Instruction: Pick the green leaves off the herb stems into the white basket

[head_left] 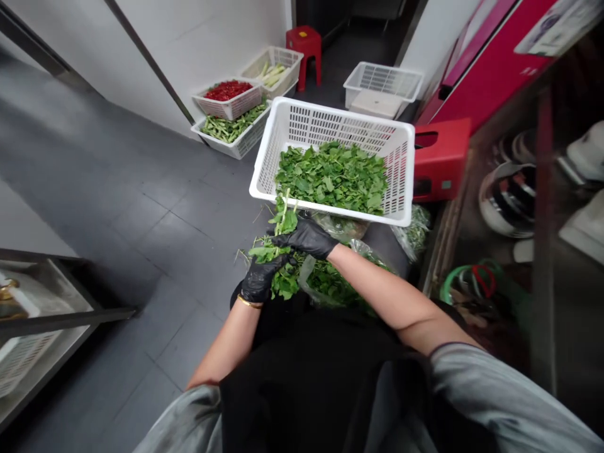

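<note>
My left hand [264, 277], in a black glove, is closed around a bunch of leafy greens [271, 251] whose stems and leaves stick out above the fist. Beside it, my right hand [309, 238], also gloved in black, reaches across and has its fingers closed on the same greens; its fingertips are partly hidden by leaves. Just beyond both hands stands a white plastic basket [330, 211] with a layer of loose green leaves [335, 176] in it. Below my right forearm, a clear plastic bag [309, 277] holds more greens.
Farther off on the left stand baskets of red chillies [229, 90], cut green vegetables [231, 129] and pale stalks [274, 74]. A red stool [304, 47] is behind them. Another red stool [446, 157] sits right of the white basket, near a metal shelf [545, 251]. A metal rack [70, 318] is at left.
</note>
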Demonstrator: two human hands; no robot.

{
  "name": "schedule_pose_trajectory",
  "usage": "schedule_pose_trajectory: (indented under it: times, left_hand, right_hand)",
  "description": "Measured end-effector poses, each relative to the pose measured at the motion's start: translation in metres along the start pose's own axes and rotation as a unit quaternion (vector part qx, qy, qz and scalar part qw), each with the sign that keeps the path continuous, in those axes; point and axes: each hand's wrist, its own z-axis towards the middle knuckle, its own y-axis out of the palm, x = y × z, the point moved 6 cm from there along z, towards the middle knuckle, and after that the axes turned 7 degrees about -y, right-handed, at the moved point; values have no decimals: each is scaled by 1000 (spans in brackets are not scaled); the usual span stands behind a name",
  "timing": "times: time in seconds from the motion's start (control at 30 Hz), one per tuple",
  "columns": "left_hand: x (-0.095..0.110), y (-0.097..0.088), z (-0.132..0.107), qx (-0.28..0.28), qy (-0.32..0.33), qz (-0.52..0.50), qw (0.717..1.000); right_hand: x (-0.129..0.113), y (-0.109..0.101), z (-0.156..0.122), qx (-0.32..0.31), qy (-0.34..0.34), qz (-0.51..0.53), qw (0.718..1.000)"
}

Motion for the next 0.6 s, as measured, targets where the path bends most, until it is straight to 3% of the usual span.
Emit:
schedule_pose_trajectory:
  times: [0.07, 0.17, 0.23, 0.33, 0.43, 0.5, 0.6]
  left_hand:
    - [0, 4, -1, -17, 16, 54, 998]
    - [-1, 3, -4, -44, -8, 48, 998]
    - [-1, 4, -8, -61, -25, 11, 998]
    - [-1, 10, -15, -79, -49, -40, 995]
    - [1, 17, -20, -81, -62, -59, 993]
    - [6, 15, -21, -40, -49, -53, 997]
    - [14, 3, -20, 59, 24, -39, 997]
  right_hand:
    - [4, -5, -7, -22, 25, -21, 999]
    - [7, -15, -20, -129, 46, 5, 991]
    - [6, -23, -26, -127, 25, 61, 990]
    - [10, -33, -29, -17, -4, 167, 986]
    - [20, -45, -32, 70, 4, 257, 964]
    - [24, -67, -36, 160, -3, 313, 936]
    - [20, -103, -52, 339, -65, 336, 876]
